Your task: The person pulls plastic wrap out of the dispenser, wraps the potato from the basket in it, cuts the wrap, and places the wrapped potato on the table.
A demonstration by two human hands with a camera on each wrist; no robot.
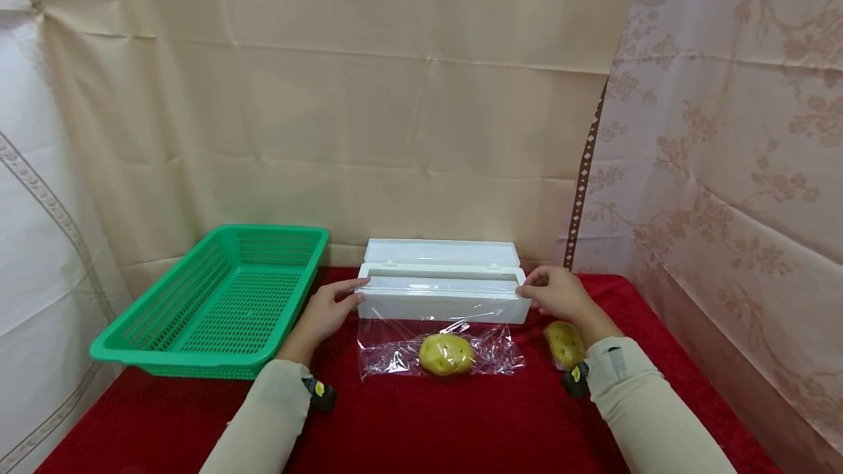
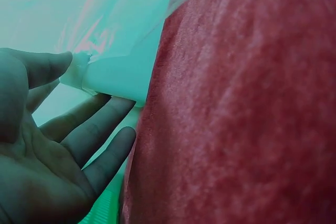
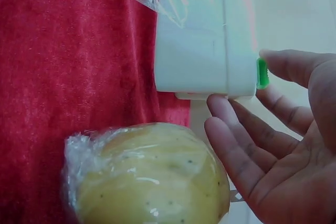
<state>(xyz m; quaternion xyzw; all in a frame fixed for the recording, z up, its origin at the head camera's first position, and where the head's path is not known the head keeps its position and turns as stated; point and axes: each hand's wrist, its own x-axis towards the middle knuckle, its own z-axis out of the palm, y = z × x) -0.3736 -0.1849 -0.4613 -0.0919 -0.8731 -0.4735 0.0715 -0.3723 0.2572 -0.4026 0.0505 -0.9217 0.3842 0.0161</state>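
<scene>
A white cling film dispenser (image 1: pixel 421 309) stands with its lid (image 1: pixel 441 252) raised at the back. Clear cling film (image 1: pixel 388 358) runs from it over the front onto the cloth and lies around a yellow potato (image 1: pixel 446 354). My left hand (image 1: pixel 327 311) touches the dispenser's left end with extended fingers, the thumb by the film-covered corner. At the right end, my right hand (image 1: pixel 556 292) pinches a small green slider (image 3: pixel 262 73) between thumb and index finger; its other fingers lie by the end wall. Beside that wrist rests a film-wrapped potato (image 3: pixel 152 177).
A green slatted plastic basket (image 1: pixel 263 313) stands on the left side of the table, near my left forearm. Red cloth (image 1: pixel 448 423) covers the table. Beige curtains (image 1: pixel 395 130) hang close behind, and a patterned one (image 1: pixel 737 167) hangs along the right.
</scene>
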